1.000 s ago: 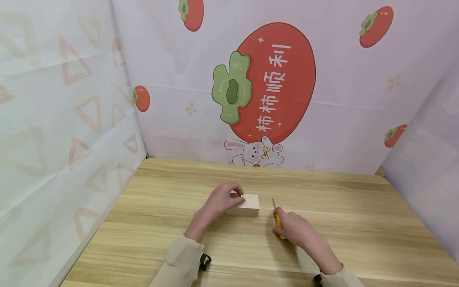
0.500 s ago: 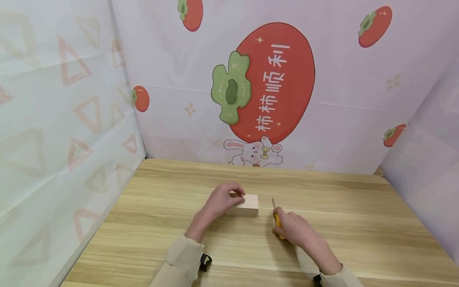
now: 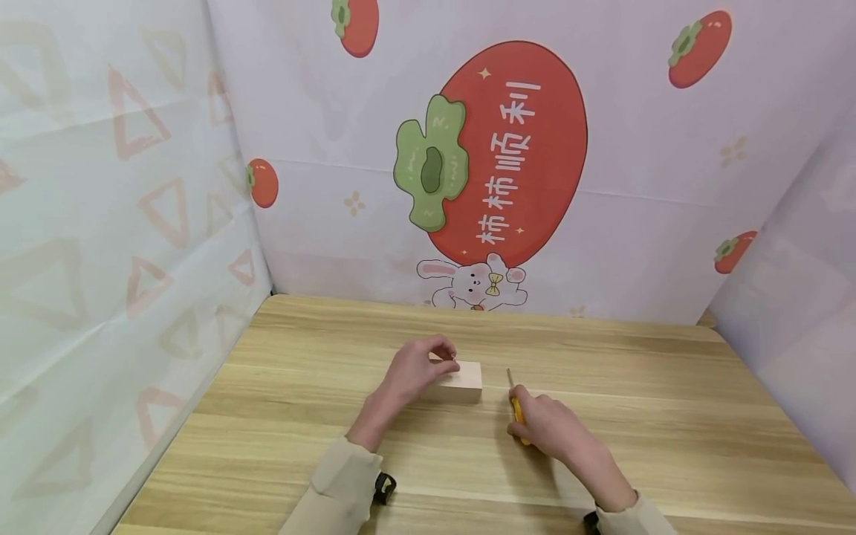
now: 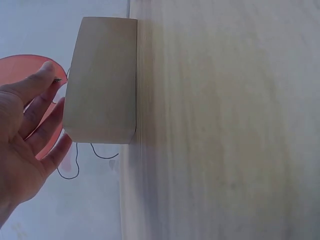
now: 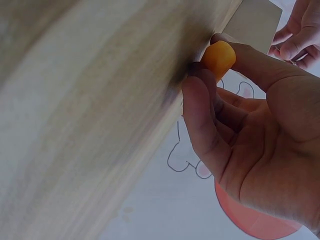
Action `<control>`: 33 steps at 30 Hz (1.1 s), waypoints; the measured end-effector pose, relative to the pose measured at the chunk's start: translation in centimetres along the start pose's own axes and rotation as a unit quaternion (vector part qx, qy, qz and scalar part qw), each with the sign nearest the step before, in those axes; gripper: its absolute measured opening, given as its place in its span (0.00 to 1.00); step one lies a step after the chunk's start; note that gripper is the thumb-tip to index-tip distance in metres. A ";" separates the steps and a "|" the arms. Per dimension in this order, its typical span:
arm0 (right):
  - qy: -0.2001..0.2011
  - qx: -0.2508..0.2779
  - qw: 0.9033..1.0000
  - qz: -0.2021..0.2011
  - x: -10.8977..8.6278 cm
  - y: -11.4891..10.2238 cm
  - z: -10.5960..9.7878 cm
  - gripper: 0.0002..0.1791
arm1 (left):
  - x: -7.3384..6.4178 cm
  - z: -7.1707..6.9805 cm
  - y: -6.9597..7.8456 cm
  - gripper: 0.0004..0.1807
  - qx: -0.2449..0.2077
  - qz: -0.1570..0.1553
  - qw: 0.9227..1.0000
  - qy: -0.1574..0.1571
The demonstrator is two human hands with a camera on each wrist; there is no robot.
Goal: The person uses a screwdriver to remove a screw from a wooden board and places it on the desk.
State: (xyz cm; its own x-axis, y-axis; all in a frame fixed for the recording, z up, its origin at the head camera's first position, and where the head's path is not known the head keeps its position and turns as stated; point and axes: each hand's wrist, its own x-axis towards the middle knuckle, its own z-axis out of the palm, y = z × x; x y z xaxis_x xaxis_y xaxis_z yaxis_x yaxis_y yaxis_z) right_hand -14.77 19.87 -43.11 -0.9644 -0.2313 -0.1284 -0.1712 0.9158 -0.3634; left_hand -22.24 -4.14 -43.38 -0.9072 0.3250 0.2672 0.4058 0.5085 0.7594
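My left hand [image 3: 413,368] is over the pale wooden block [image 3: 468,376], pinching a small metal screw [image 4: 57,80] between thumb and fingertip just above the block's top. Most of the screw is hidden by the fingers. The other fingers reach down beside the block [image 4: 101,80] in the left wrist view. To the right of the block, my right hand [image 3: 553,425] grips a screwdriver by its yellow handle [image 5: 218,59]. The screwdriver's thin metal shaft [image 3: 511,378] points away, apart from the block.
Both hands work over a wood-grain table [image 3: 655,401]. Behind it hangs a printed backdrop [image 3: 635,245] with persimmons and a rabbit. A white patterned sheet [image 3: 87,327] closes off the left side, and another pale sheet stands at the right.
The left fingers have lifted slightly and shifted their pinch on the screw above the block. The right hand and screwdriver have stayed put, and so has the block.
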 end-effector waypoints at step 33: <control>-0.002 0.000 1.000 -0.006 -0.2 -0.1 -0.2 0.24 | -3.1 -4.7 -1.8 0.13 -0.055 -0.060 0.996 -0.047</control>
State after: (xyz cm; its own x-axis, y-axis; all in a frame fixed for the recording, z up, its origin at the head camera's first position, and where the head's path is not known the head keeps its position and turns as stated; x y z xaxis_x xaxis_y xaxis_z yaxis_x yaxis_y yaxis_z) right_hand -14.62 19.87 -42.85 -0.9614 -0.2431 -0.1286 -0.1820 0.9129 -0.3653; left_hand -20.68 -9.86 -42.78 -0.9320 0.3430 0.1169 0.2753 0.4604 0.8440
